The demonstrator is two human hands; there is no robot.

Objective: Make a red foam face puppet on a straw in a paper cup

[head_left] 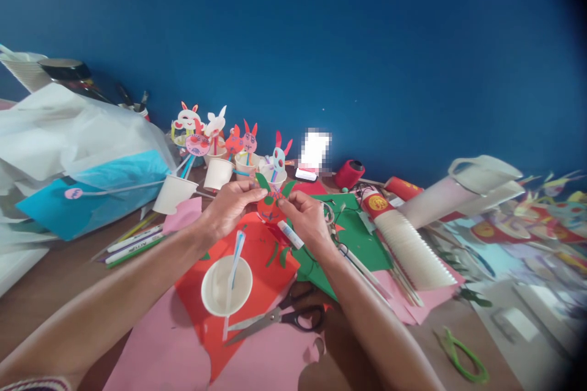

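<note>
Between both hands is a small orange-red paper face (269, 210) with green paper ears and drawn features. My left hand (233, 204) pinches its upper left side by the green ear. Fingers of my right hand (306, 212) close on its right edge. A glue stick (290, 236) shows just below my right hand. Under my wrists lies a red paper sheet (197, 293) with green scraps on it. On that sheet stands a white paper cup (227, 286) with a straw (237, 253) in it. Open-bladed scissors (275, 316) rest beside the cup.
Cups with paper animal faces (250, 140) stand along the blue wall, near a phone (313, 156). Markers (135, 243) and a plastic bag (77, 128) are on the left. Green paper (367, 247), stacked cups (408, 244) and a green pipe cleaner (463, 357) are on the right.
</note>
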